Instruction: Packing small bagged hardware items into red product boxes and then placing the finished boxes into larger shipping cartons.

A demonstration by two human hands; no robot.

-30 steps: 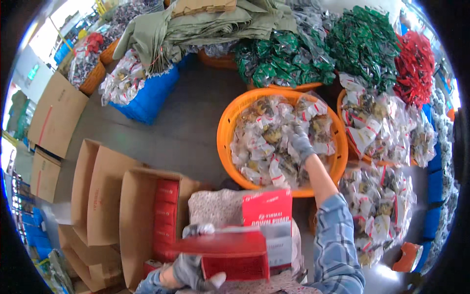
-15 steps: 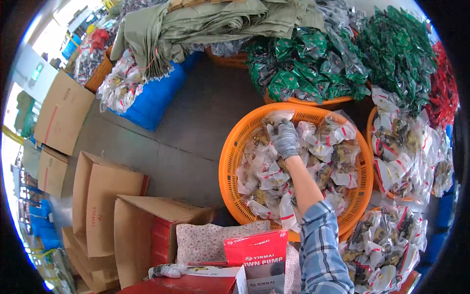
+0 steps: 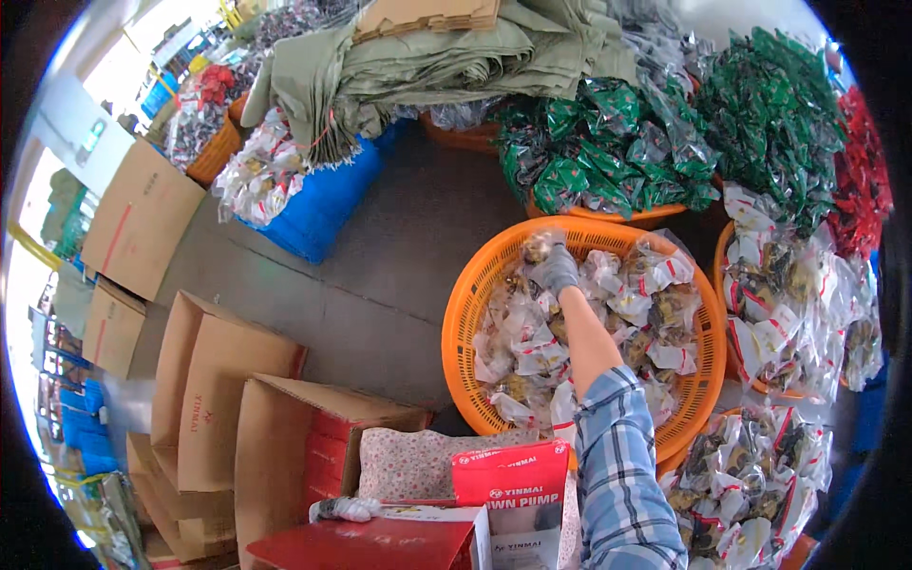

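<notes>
Fingers of the left hand [image 3: 347, 510] fold over a red box [image 3: 361, 546]; right hand [image 3: 554, 271] is out at a bagged part [image 3: 539, 246].
Left fingers bunch together on the box edge, thumb hidden, so can't tell how firm; if that hold slackens while the other arm is stretched, the box could tip against the red-and-grey box [image 3: 508, 477] beside it. Past the floral cushion [image 3: 408, 465], an orange basket [image 3: 465, 351] is full of clear packets [image 3: 532, 337]; loose film could snag and drag a neighbour along. Right fingers look closed around the bagged part, at the basket's far inner side; gripping only slick plastic might let it slip. Just behind, heaped green bags [image 3: 608, 142] could slide if knocked.
</notes>
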